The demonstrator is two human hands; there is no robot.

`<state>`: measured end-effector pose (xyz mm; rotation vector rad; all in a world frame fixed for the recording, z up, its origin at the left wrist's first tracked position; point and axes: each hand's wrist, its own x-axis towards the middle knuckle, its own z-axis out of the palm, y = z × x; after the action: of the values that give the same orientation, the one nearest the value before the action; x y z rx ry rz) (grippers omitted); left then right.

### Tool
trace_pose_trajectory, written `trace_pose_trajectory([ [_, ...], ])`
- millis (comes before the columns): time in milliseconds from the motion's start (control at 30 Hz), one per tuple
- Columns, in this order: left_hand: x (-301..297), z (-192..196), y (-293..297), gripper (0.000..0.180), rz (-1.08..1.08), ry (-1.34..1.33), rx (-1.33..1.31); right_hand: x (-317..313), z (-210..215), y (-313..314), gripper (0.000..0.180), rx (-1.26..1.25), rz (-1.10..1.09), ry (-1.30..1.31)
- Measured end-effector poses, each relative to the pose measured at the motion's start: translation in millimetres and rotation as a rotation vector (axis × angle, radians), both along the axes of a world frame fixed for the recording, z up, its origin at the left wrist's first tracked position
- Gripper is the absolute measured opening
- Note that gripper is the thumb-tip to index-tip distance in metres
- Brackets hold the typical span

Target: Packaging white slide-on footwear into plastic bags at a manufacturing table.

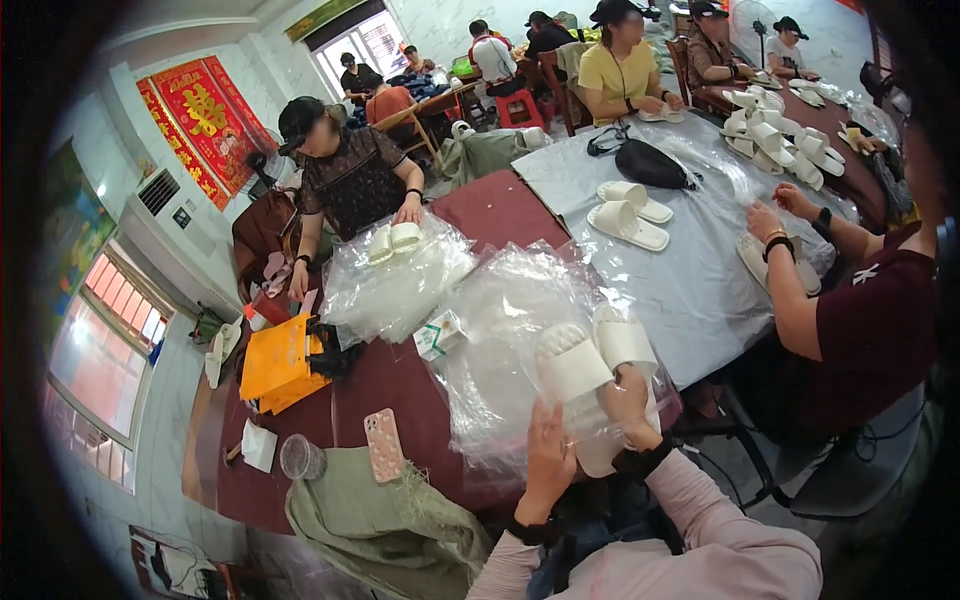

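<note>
A pair of cream slippers lies on a stack of clear plastic bags in front of me. My right hand is closed on the right slipper, near its strap. Beside the left slipper, my left hand has its fingers stretched out and close together, along the edge of the clear plastic. Whether it touches the slipper's sole, I cannot tell. Dark bands circle both wrists, below the pink sleeves.
A small white-and-green box sits left of the bags. Further left are an orange bag, a phone, a clear cup and green cloth. Co-workers sit around; another slipper pair and a black pouch lie on the grey-covered table.
</note>
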<state>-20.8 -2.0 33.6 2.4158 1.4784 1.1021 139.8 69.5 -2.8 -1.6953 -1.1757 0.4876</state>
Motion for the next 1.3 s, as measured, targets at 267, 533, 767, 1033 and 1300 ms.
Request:
trace_pose_trajectory([
  [267,1,-21,-6,0.073,-0.075,-1.027,-0.528,-18,6,-2,0.014,0.223,0.053,0.277],
  [533,-5,-41,4,0.059,0.169,-0.84,-0.588,-22,-3,8,0.014,0.238,0.107,0.038],
  [767,-21,-72,27,0.048,0.273,-1.281,-0.608,-29,-22,-18,0.049,0.046,0.529,0.442],
  [1033,-19,-49,21,0.026,0.108,-1.616,-0.652,-7,11,-72,0.074,0.162,0.953,-0.579],
  [1300,-16,-76,18,0.004,0.204,-1.121,-0.487,-15,7,-65,0.062,0.277,0.857,-0.817],
])
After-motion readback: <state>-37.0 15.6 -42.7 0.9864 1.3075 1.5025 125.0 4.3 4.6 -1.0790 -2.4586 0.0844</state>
